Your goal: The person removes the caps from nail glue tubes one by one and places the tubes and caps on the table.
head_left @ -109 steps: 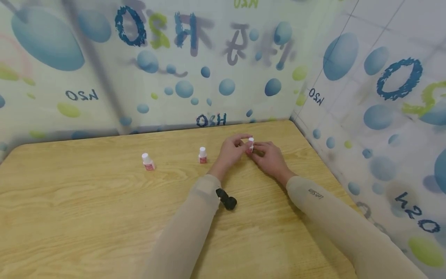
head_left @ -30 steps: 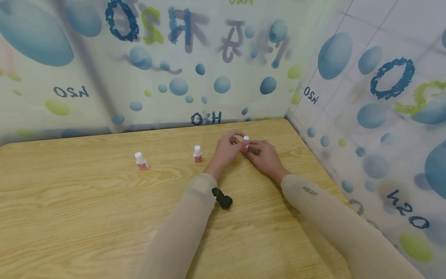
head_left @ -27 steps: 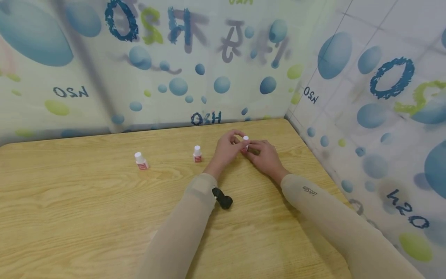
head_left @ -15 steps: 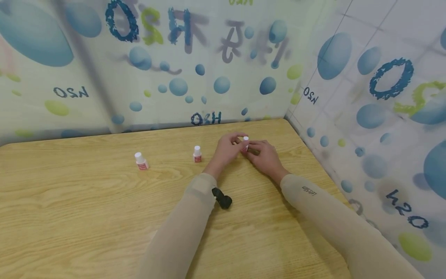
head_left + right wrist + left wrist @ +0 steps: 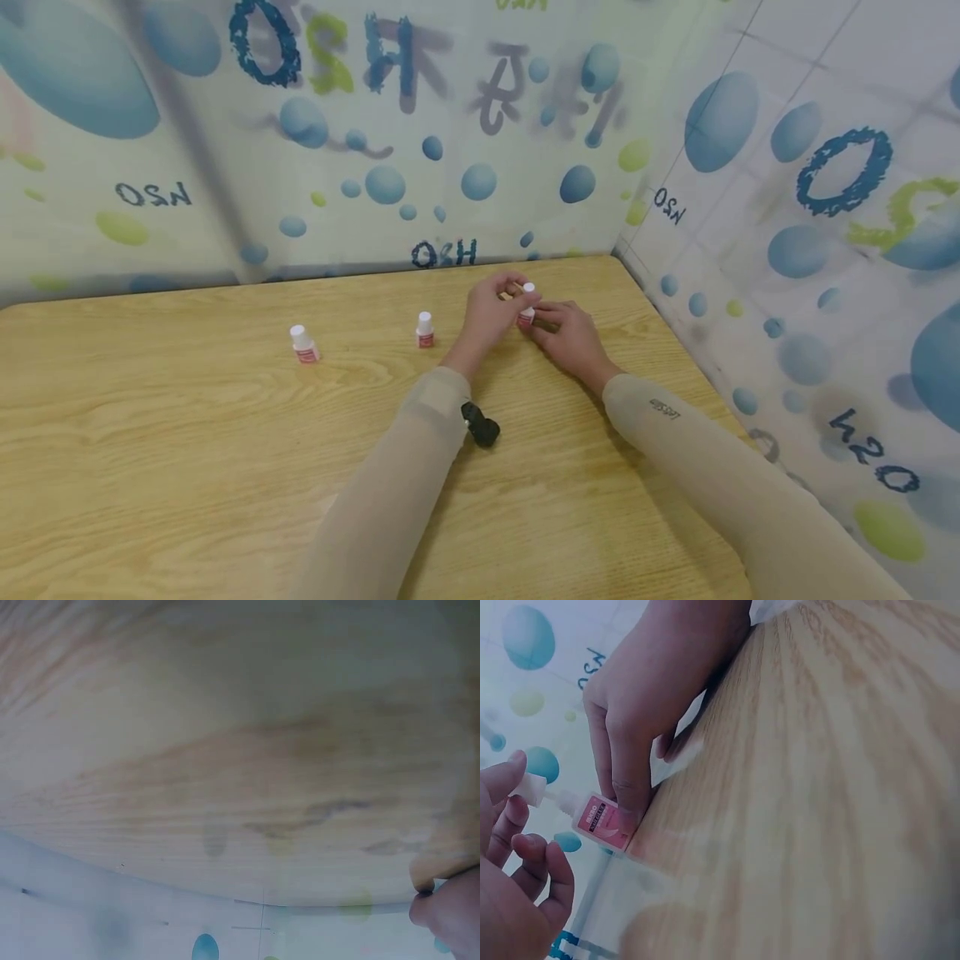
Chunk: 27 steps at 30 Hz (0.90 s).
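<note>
My left hand [image 5: 491, 315] pinches a white cap [image 5: 531, 789] between thumb and finger. In the left wrist view the cap is lifted off a small bottle [image 5: 604, 823] with a pink-red label, and a thin pale stem [image 5: 550, 795] spans the gap to the bottle's neck. My right hand [image 5: 573, 337] grips that bottle low down, its base at the wooden table [image 5: 225, 467]. Only some fingertips [image 5: 442, 911] show at the edge of the right wrist view. Left of the hands stand a capped bottle [image 5: 426, 331] of the same kind and, farther left, another bottle [image 5: 304, 345].
A black device [image 5: 481, 425] is strapped at the left sleeve cuff. Behind the table rises a wall [image 5: 465, 108] printed with blue and green drops, and a second printed wall [image 5: 795, 333] runs along the right side.
My left hand has risen slightly with the cap, and more of the bottle's label shows below it. The right hand stays around the bottle; the two other bottles have not moved.
</note>
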Motion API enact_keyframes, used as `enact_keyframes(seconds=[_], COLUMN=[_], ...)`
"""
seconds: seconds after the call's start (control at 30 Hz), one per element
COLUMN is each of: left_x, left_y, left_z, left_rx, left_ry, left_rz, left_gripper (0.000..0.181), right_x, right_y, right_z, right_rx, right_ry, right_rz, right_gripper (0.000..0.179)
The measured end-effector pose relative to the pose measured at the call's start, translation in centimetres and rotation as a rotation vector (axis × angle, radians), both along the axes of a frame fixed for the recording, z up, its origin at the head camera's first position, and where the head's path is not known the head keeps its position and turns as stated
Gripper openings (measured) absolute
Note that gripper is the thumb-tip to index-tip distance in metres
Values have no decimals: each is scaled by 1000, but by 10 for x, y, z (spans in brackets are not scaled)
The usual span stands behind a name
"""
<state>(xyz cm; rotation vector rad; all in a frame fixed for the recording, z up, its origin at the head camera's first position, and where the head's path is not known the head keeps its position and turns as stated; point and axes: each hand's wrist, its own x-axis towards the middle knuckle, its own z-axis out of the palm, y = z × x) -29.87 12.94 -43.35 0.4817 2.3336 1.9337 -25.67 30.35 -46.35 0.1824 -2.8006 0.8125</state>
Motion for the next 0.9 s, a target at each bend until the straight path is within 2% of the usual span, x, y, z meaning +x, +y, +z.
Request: enact_keyframes(seconds=[0.27, 0.53, 0.73, 0.9], left_x=[-3, -7, -7, -8], left_y=[-6, -14, -22, -31], left_z=[0, 11, 20, 30], left_rx=[-36, -269, -273, -288], left_ry=[47, 166, 122, 91], left_rz=[16, 40, 36, -19], left_gripper=[25, 30, 32, 30], right_x=[0, 1, 2, 2], right_y=[0, -1, -1, -1], right_z=[1, 2, 3, 2], right_rx=[-4, -13, -15, -14], right_ry=[-11, -4, -4, -9], right_rz=[-16, -15, -9, -12], right_gripper=[47, 43, 43, 43])
